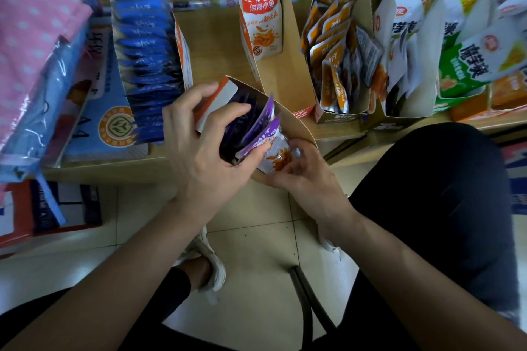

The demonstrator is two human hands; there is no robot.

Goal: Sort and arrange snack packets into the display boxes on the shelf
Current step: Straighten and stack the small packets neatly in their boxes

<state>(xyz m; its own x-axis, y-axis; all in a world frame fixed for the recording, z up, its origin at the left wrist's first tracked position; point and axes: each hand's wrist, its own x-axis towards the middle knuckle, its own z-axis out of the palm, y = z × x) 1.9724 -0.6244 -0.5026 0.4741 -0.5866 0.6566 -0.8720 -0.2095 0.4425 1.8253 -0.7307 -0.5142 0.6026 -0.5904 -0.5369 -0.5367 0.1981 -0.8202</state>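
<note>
Purple foil snack packets (261,125): a short row stood on edge inside a tan cardboard display box (296,122) with an orange-and-white flap. The box is held tilted at the front edge of the wooden shelf (211,37), partly over the floor. Its flap side is gripped by the left hand (199,151), fingers curled round the wall, thumb laid against the packets. At its near end, the frontmost packet, with orange contents behind a clear window, appears to be pinched by the curled fingers of the right hand (302,171); the contact is partly hidden.

Behind the box, leftward: a full box of blue packets (145,65). Directly behind: a box with one red-and-white packet (261,17). Behind, rightward: a box of orange packets (333,45).

Step judged in hand: the front packet is being seated in line. Next called for: packets pressed upright and the box set back on the shelf.
</note>
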